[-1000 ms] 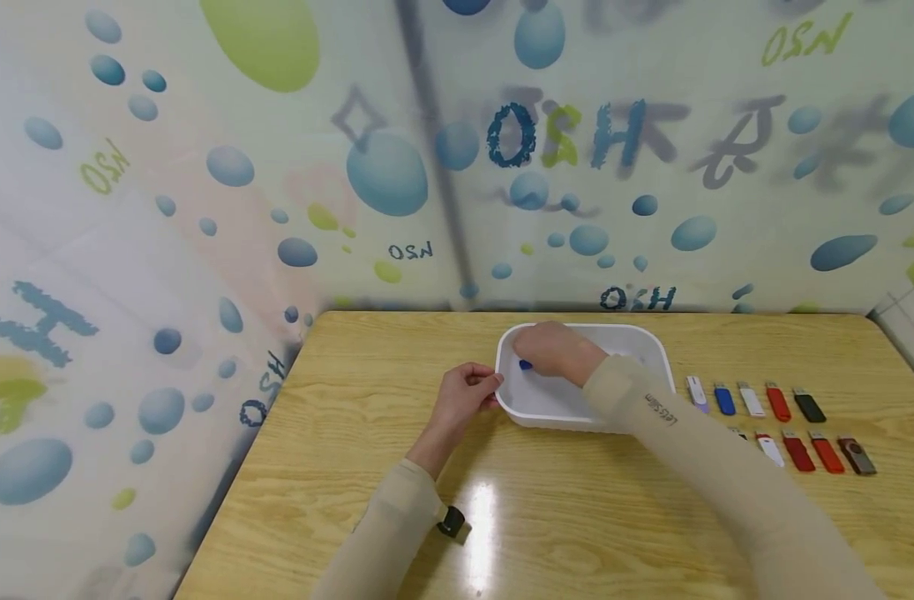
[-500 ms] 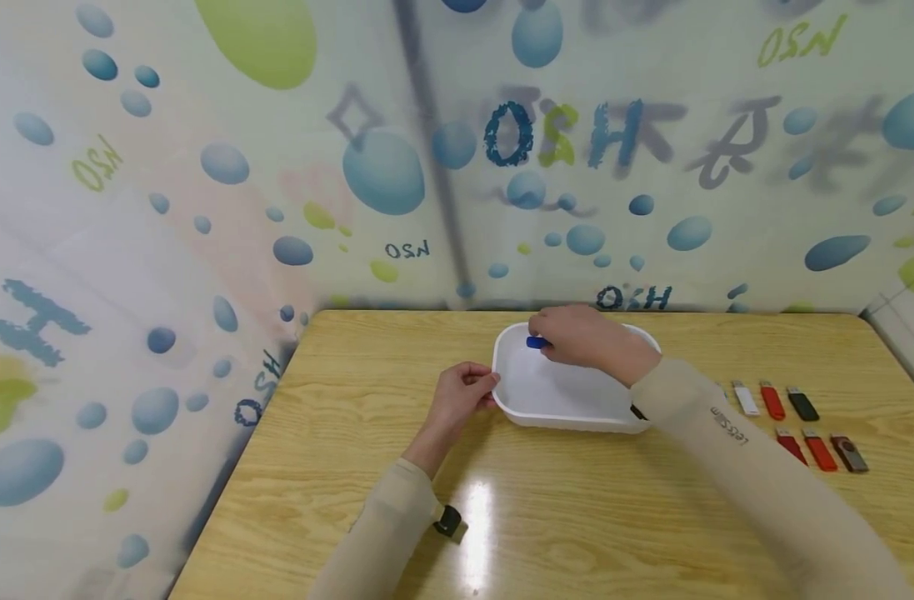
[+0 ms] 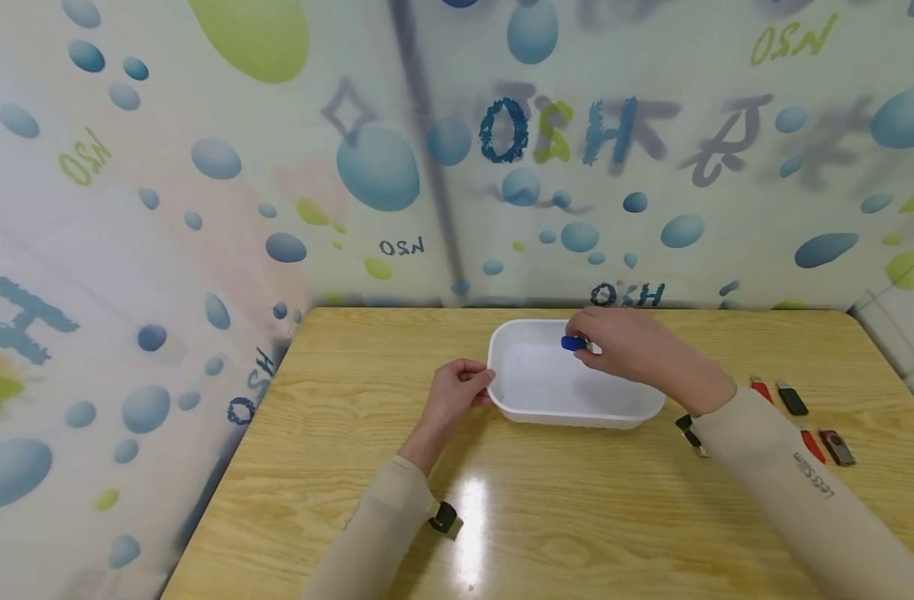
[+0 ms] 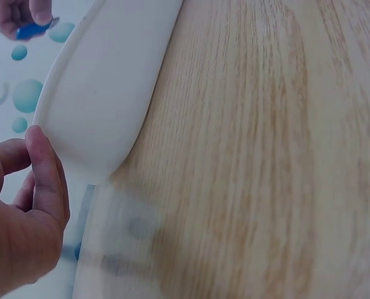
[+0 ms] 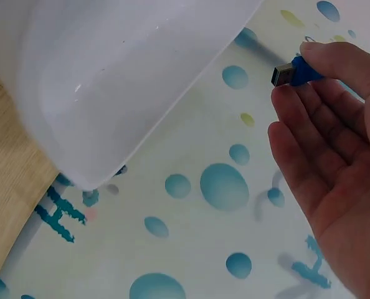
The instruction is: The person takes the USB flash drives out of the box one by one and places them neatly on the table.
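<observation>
In the head view, my left hand (image 3: 454, 390) pinches the left rim of a white plastic basin (image 3: 535, 371) on the wooden table. The left wrist view has the thumb and fingers of that hand (image 4: 38, 205) at the basin's corner. My right hand (image 3: 625, 346) holds a blue USB stick (image 3: 572, 342) above the right part of the basin. Up close in the right wrist view, thumb and fingertips pinch the blue USB stick (image 5: 305, 70), its metal plug bare. No object shows on the visible basin floor.
Right of the basin lie a black USB stick (image 3: 792, 398), a brown and grey swivel one (image 3: 836, 447) and red ones (image 3: 812, 446). My right forearm covers part of that area. A patterned wall (image 3: 457, 167) rises behind the table (image 3: 367, 367).
The right hand has lifted the blue USB stick from the basin's left side and carried it rightward. Its forearm now covers more of the USB sticks. My left hand stays on the rim.
</observation>
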{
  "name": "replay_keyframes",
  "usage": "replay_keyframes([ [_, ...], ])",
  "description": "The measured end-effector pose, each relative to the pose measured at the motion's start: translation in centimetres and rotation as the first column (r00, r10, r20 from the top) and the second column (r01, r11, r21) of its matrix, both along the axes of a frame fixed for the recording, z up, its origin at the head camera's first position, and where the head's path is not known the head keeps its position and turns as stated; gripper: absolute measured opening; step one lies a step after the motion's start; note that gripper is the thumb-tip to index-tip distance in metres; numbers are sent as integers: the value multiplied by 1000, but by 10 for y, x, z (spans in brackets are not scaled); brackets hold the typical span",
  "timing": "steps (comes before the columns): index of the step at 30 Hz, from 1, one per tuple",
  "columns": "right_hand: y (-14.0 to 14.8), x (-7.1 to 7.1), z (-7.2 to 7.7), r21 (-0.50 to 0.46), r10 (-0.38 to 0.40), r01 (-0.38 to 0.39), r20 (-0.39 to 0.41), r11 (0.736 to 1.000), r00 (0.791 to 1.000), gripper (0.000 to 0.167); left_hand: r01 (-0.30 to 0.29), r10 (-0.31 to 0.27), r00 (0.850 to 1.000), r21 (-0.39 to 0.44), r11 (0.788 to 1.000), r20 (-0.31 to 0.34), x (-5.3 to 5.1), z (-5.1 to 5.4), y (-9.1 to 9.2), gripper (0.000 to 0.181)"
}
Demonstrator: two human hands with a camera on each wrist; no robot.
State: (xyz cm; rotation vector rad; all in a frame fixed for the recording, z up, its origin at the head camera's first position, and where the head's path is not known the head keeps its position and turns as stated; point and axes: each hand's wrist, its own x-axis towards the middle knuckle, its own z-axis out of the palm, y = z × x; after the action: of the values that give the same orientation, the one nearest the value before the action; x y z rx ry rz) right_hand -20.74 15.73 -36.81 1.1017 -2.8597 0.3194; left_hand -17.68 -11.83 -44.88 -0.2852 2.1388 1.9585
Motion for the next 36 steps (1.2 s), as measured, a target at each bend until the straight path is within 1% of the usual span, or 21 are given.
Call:
replay_keyframes([
  [2, 8, 6, 1, -15, 2, -3, -9, 1000, 1000, 21, 3, -3, 1000, 1, 1000, -4, 5, 10, 2, 22],
  [3, 12, 9, 2, -22, 1, -1, -11, 1000, 1000, 21, 4, -4, 1000, 2, 1000, -10, 7, 14, 2, 21],
  [5, 21, 15, 3, -45, -8, 8, -6, 999, 1000, 21, 1, -1, 1000, 12, 1000, -22, 11, 19, 3, 22],
  [6, 25, 18, 3, -58, -13, 13, 3, 998, 1000, 21, 0, 0, 1000, 13, 1000, -26, 11, 19, 4, 22],
  [7, 29, 21, 3, -69, -20, 20, 10, 997, 1000, 21, -2, 2, 1000, 15, 1000, -27, 11, 18, 3, 22],
  [9, 37, 26, 2, -91, -38, 39, 19, 995, 999, 23, -4, 5, 1000, 17, 1000, -22, 7, 11, 2, 22],
  [12, 50, 33, 0, -116, -79, 82, 34, 990, 996, 25, -3, 3, 1000, 16, 1000, -11, 0, -2, -1, 23],
  [14, 59, 36, -1, -127, -112, 118, 52, 985, 992, 25, -1, 1, 1000, 22, 1000, -17, -4, -10, -2, 24],
  [16, 68, 40, -2, -133, -150, 159, 76, 978, 986, 26, -2, 2, 1000, 30, 1000, -25, -5, -13, -2, 25],
  [18, 76, 42, -4, -135, -188, 200, 102, 970, 977, 28, -5, 6, 999, 32, 999, -32, -4, -14, -2, 25],
  [20, 86, 45, -6, -133, -237, 253, 127, 958, 963, 29, -12, 13, 999, 36, 999, -33, -4, -16, -2, 26],
  [25, 112, 51, -15, -142, -360, 384, 172, 912, 917, 29, -25, 26, 999, 45, 999, -40, -3, -16, -1, 23],
  [28, 131, 53, -20, -172, -391, 418, 170, 892, 905, 29, -32, 34, 998, 53, 998, -45, -3, -16, -1, 22],
  [30, 144, 53, -25, -193, -406, 439, 186, 878, 895, 31, -32, 35, 999, 56, 998, -42, -3, -16, -1, 22],
  [31, 150, 54, -27, -201, -412, 445, 186, 873, 892, 31, -30, 32, 999, 56, 998, -37, -1, -12, -1, 22],
  [33, 162, 53, -32, -210, -428, 465, 198, 860, 882, 36, -21, 23, 999, 52, 998, -24, -3, -11, -2, 22],
  [36, 180, 54, -42, -213, -450, 479, 171, 852, 877, 39, -10, 11, 1000, 45, 999, -15, -4, -10, -2, 23],
])
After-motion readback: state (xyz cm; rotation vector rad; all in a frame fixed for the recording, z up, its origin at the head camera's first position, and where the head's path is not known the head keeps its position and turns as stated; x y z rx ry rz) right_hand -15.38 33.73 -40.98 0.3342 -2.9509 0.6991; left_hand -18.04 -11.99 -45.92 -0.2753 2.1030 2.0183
